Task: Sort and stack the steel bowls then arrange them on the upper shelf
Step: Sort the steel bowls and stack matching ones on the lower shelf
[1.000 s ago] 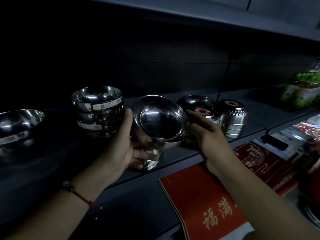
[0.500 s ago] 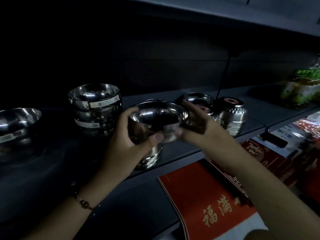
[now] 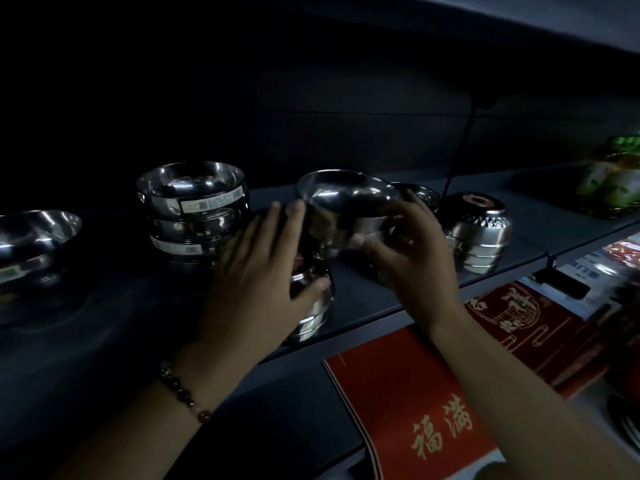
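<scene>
A steel bowl [image 3: 346,195] is held upright above the dark shelf [image 3: 374,292], with my right hand [image 3: 408,261] gripping its right side and base. My left hand [image 3: 256,282] wraps around a small stack of steel bowls [image 3: 311,306] standing near the shelf's front edge, directly under the held bowl. To the left stands a taller stack of labelled steel bowls [image 3: 194,216]. A single wide bowl [image 3: 31,244] sits at the far left. Behind my right hand another bowl [image 3: 420,194] is partly hidden.
An upside-down stack of patterned steel bowls [image 3: 479,233] stands right of my right hand. Green packaged goods [image 3: 616,178] sit at the shelf's far right. Red boxes with gold characters [image 3: 415,403] lie on the level below. A thin dark upright [image 3: 460,147] rises behind the bowls.
The held bowl has turned from tilted toward me to upright and moved over the small stack. My left hand has dropped from the bowl's side to grip the stack below.
</scene>
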A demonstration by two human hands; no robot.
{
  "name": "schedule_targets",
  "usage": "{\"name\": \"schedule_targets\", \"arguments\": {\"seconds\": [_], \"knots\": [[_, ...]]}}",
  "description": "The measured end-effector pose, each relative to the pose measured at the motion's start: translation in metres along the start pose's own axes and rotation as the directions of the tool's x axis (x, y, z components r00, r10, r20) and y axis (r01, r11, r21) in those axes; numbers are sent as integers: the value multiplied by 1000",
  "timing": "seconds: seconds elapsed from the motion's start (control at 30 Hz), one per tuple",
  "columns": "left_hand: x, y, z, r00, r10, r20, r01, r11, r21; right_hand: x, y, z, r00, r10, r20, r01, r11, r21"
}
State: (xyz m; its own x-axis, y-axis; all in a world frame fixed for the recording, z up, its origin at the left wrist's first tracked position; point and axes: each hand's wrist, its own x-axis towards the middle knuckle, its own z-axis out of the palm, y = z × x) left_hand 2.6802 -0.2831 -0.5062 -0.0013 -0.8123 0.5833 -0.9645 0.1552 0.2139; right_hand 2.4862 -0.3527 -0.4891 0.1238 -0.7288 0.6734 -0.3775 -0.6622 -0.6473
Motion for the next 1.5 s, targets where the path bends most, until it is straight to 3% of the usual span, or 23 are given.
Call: {"name": "schedule_targets", "arguments": {"seconds": [0.13, 0.23, 0.4, 0.53, 0.8, 1.0, 1.17, 1.37, 1.5], "knots": [[-2, 5, 10, 992, 62, 111, -80, 983, 166, 20, 16, 14, 994, 1, -113, -5, 999, -32], [-2, 4, 18, 975, 31, 220, -81, 972, 221, 35, 28, 34, 989, 32, -143, -37, 999, -38], [-2, -3, 29, 962, -1, 273, -62, 973, 223, 48, 45, 67, 989, 134, -70, -136, 990, -37], [-3, -10, 33, 956, -24, 293, -31, 983, 182, 50, 57, 81, 991, 123, -58, -127, 988, -84], [-7, -14, 37, 965, -51, 257, 25, 995, 101, 40, 68, 87, 982, 173, 70, -156, 966, -205], [-6, -12, 33, 970, -44, 238, 24, 996, 88, 36, 62, 74, 968, 173, 181, -88, 911, -403], [-8, -10, 28, 975, -39, 220, 30, 999, 43, 28, 44, 56, 950, 138, 279, -2, 899, -438], [-12, -8, 14, 999, 18, 29, -17, 998, -58, 4, 24, 25, 889, 98, 448, 108, 905, -412], [-13, -7, 2, 995, -28, -91, -1, 952, -305, -14, 20, 5, 861, 124, 493, 42, 950, -311]]}}
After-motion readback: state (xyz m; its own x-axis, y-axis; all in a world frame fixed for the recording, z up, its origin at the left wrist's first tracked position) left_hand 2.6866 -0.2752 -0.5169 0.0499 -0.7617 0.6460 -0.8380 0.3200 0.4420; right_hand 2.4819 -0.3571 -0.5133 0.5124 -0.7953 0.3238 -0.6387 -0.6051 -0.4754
